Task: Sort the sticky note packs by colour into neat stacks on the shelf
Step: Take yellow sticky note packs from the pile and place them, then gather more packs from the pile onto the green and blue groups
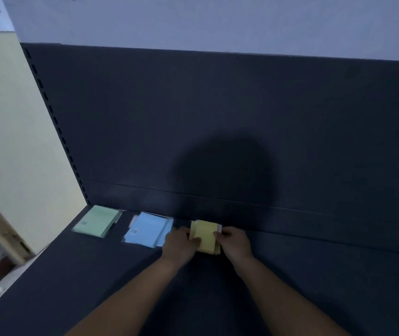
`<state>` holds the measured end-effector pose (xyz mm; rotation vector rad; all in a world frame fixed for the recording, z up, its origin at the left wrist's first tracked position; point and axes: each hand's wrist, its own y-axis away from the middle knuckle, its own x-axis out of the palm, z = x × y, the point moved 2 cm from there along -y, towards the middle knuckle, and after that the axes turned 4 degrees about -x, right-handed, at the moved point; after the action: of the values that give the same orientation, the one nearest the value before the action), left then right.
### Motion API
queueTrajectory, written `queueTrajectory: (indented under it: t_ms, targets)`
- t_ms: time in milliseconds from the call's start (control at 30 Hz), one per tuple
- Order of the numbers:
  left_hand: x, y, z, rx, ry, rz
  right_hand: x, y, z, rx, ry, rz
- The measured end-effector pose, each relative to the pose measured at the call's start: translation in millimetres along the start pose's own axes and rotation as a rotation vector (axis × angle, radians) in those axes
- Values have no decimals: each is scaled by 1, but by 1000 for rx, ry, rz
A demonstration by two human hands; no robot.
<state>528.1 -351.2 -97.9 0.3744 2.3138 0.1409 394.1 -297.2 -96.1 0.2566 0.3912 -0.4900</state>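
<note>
- Sticky note packs (pixel 146 230) sit in a row along the rear edge of the dark shelf (pixel 72 275), toward its left end, below the upright back panel (pixel 217 117).
- Blue stack (pixel 145 235) lies in the middle of the row, its packs fanned and uneven, not yet squared.
- Green stack (pixel 97 224) rests nearest the shelf's rear left corner, apart from the blue.
- Yellow stack (pixel 205 236), just right of the blue, is held between both hands.
- Left hand (pixel 179 243) grips its left edge, thumb laid on top; right hand (pixel 234 242) pinches its right edge.
- Packs look light, thin and flexible, probably slippery in clear wrap. They are best taken by opposite edges and pressed together so none slides out.
</note>
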Motion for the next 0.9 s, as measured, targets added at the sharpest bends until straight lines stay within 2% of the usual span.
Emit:
queueTrajectory:
  t_ms: [200, 367, 500, 633, 767, 900]
  targets:
    - [6, -4, -1, -4, -99, 6, 2, -3, -1, 0, 31, -13]
    - [2, 0, 0, 26, -23, 2, -9, 8, 1, 84, -126, 17]
    - [1, 14, -11, 74, -44, -119, -31, 30, -4, 82, -201, -4]
    - [20, 41, -49, 239, -81, -201, -79, 57, -21, 14, -152, -72]
    - [71, 82, -103, 485, -78, -11, -156, 90, -46, -14, -23, -167]
    - [140, 139, -156, 638, -196, 199, -248, 139, -91, -6, 285, -205]
